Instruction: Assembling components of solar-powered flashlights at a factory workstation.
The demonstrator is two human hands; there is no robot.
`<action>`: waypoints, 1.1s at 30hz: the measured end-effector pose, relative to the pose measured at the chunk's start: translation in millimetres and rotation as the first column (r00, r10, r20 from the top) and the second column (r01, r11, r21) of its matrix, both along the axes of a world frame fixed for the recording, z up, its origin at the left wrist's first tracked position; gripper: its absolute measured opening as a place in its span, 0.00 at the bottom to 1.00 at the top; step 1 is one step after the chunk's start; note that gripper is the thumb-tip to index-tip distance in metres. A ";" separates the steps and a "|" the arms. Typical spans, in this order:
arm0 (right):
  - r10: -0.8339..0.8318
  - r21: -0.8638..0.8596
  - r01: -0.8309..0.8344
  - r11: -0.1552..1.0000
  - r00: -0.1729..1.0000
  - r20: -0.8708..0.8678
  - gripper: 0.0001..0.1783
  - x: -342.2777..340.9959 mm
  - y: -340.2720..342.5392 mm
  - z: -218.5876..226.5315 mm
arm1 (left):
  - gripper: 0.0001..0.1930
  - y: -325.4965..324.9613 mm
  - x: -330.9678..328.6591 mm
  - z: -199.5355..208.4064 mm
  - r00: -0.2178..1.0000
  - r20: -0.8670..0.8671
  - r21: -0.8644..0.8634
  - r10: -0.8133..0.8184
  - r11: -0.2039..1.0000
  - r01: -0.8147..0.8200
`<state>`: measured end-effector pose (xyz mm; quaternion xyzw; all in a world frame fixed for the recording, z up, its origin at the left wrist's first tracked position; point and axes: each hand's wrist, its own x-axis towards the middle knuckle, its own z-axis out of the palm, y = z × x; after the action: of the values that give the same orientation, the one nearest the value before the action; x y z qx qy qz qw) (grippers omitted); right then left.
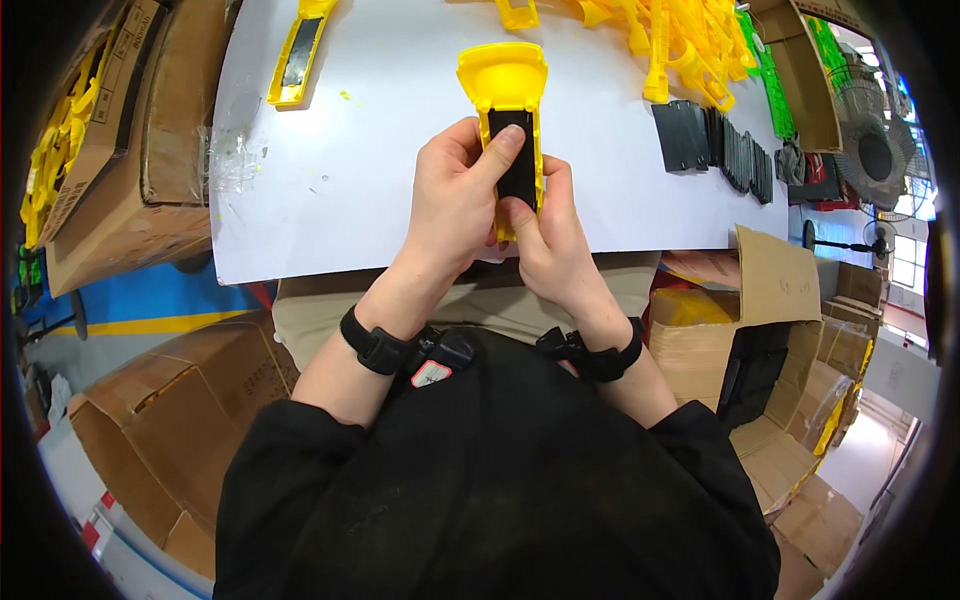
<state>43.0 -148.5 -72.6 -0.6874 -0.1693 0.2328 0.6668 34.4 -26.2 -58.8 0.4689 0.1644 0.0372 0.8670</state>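
Over the near part of the white table, my left hand (pixel 447 195) and my right hand (pixel 556 248) hold a yellow plastic flashlight-shaped shell (pixel 503 76), its wide end pointing away from me. A flat black strip (pixel 517 180) lies in the shell's long handle recess. The left thumb presses on the strip's upper part, and its fingers close round the shell's left side. Near the lower end, my right thumb rests while the fingers wrap the right edge. Farther left lies a similar yellow shell (pixel 316 8) with a black strip inside.
Black strips (pixel 684 136) lie stacked and fanned at the table's right, below a heap of yellow plastic parts (pixel 690 45). Cardboard boxes stand left (pixel 180 110) and right (pixel 780 275) of the table (pixel 370 215). A fan (pixel 875 155) is at far right.
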 end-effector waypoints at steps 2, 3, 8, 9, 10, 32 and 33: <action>-0.023 -0.015 0.024 1.000 0.999 0.046 0.15 1.1 2.4 -0.7 | 0.09 1.9 0.1 2.1 1.000 0.029 -0.016 -0.010 1.000 0.010; -0.046 -0.027 0.049 0.998 0.995 0.093 0.14 1.8 3.9 -0.7 | 0.09 2.7 0.8 3.5 1.000 0.029 -0.019 -0.011 1.000 0.012; -0.117 -0.065 0.126 0.990 0.984 0.137 0.12 -0.2 15.1 5.6 | 0.09 -0.9 1.3 3.6 0.987 0.126 0.004 0.097 0.995 -0.098; -0.134 -0.095 0.151 0.984 0.976 0.169 0.11 -1.7 16.1 6.0 | 0.09 -0.7 1.0 2.2 0.987 0.124 0.002 0.099 0.995 -0.100; -0.132 -0.098 0.149 0.984 0.977 0.167 0.11 -3.0 15.0 4.3 | 0.10 -0.5 0.8 -0.2 0.986 0.126 0.047 0.107 0.992 -0.114; -0.033 -0.002 0.033 0.999 0.993 0.114 0.13 13.3 14.8 -1.7 | 0.10 14.4 4.1 -3.2 0.986 0.165 0.012 -0.008 1.000 0.006; -0.025 0.013 0.024 1.000 0.996 0.085 0.13 14.4 14.4 -2.7 | 0.10 14.4 3.9 -4.8 0.985 0.174 0.034 -0.003 0.999 -0.003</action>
<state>57.4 -134.0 -75.3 -0.6947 -0.1906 0.1943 0.6658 38.3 -11.8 -63.6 0.4784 0.0871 0.0807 0.8701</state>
